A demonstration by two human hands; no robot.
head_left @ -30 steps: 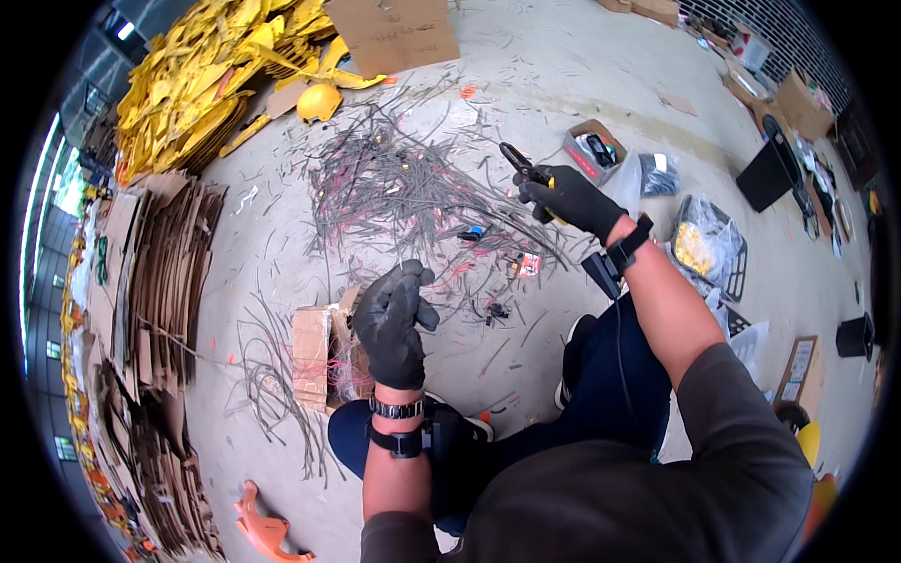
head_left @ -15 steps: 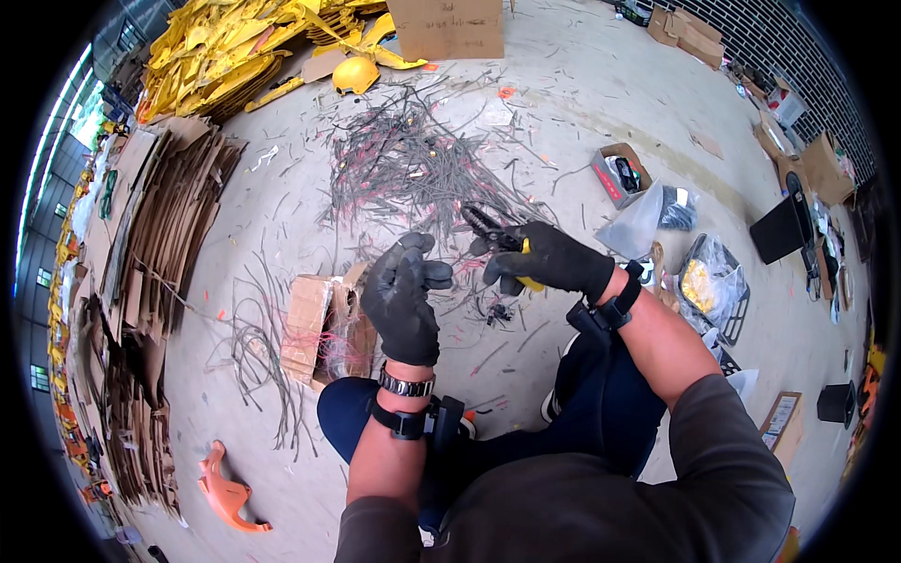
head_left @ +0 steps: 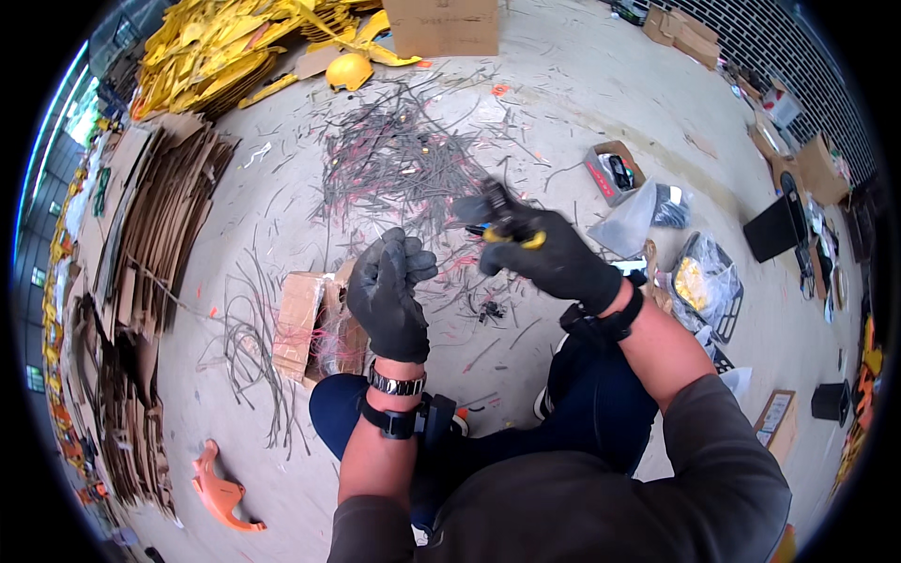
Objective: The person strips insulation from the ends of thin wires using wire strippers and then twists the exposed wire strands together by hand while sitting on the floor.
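Observation:
My left hand point(head_left: 389, 296), in a black glove, is closed around a thin wire piece held up in front of me. My right hand point(head_left: 549, 255), also gloved in black, grips a pair of pliers point(head_left: 496, 218) with yellow and black handles, their jaws pointing left toward the left hand. The two hands are a short gap apart above the concrete floor. Beyond them lies a big heap of grey and red cut wires point(head_left: 399, 159). I cannot see the wire's ends clearly inside the left fist.
A small cardboard box point(head_left: 314, 324) holding wire bits sits by my left knee. Flattened cardboard stacks point(head_left: 141, 244) line the left side. Yellow scrap point(head_left: 235, 47) lies far back. Open boxes and plastic bags point(head_left: 676, 235) are on the right. An orange plastic piece point(head_left: 221, 493) lies near left.
My right hand has come in from the far right with the pliers, down and left toward my left hand. The left hand has stayed raised in a fist.

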